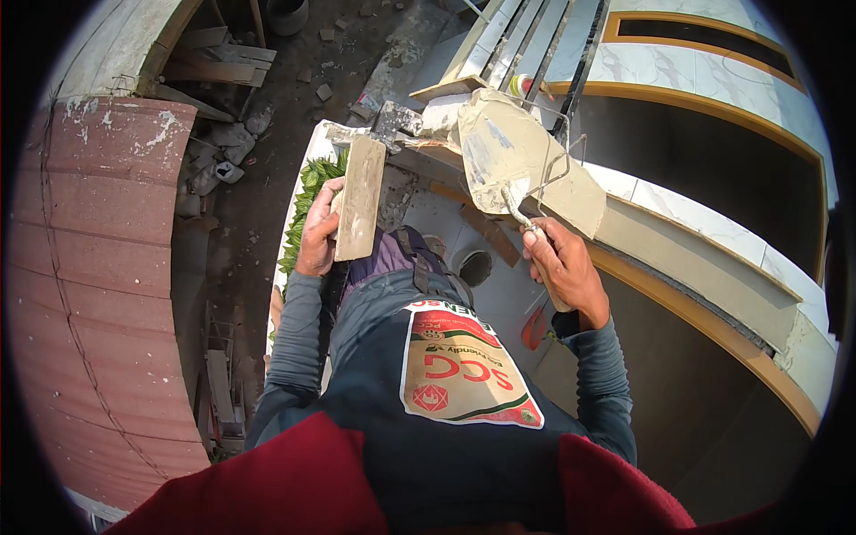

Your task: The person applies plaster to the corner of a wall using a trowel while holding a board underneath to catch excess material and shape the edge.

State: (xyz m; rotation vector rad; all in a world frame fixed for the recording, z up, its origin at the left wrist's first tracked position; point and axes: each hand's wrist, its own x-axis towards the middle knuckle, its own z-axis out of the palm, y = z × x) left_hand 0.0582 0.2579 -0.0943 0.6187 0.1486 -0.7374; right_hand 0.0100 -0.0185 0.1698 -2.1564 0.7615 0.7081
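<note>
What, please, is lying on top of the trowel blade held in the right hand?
Wet grey mortar coats the trowel blade held by the right hand. The blade's metal beneath is mostly covered.

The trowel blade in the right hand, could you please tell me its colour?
Grey, smeared with wet mortar, seen in the head view: trowel blade, right hand.

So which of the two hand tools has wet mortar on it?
The pointed steel trowel in the right hand; the flat wooden float in the left hand looks bare.
</note>
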